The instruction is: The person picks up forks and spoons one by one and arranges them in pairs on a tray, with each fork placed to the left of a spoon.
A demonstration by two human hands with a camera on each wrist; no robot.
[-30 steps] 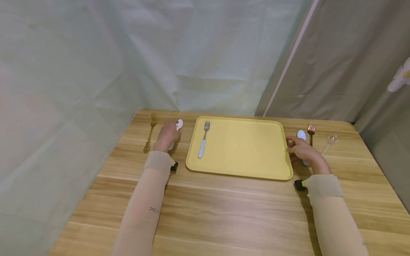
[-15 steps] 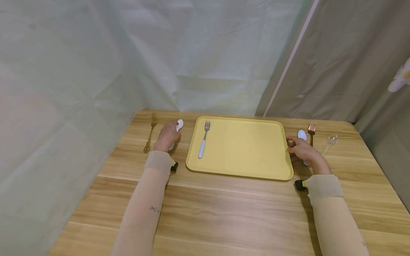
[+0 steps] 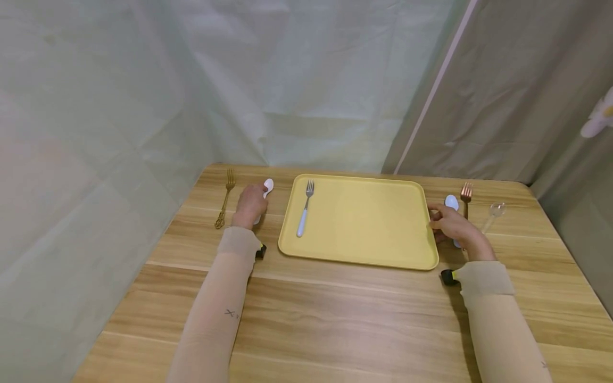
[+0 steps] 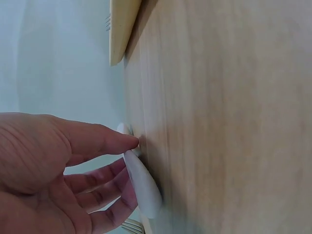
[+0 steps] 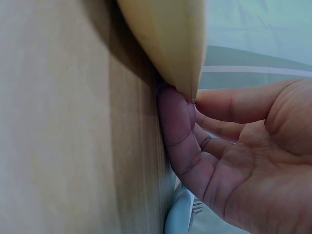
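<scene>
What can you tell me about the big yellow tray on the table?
The yellow tray is a flat rectangle with rounded corners and a low raised rim, and it looks like smooth matte plastic. It lies level in the middle of the wooden table. On its left part rests one fork with a pale handle and silver tines pointing away from the person. The right hand touches its right edge; in the right wrist view a finger tucks under the rim.
</scene>
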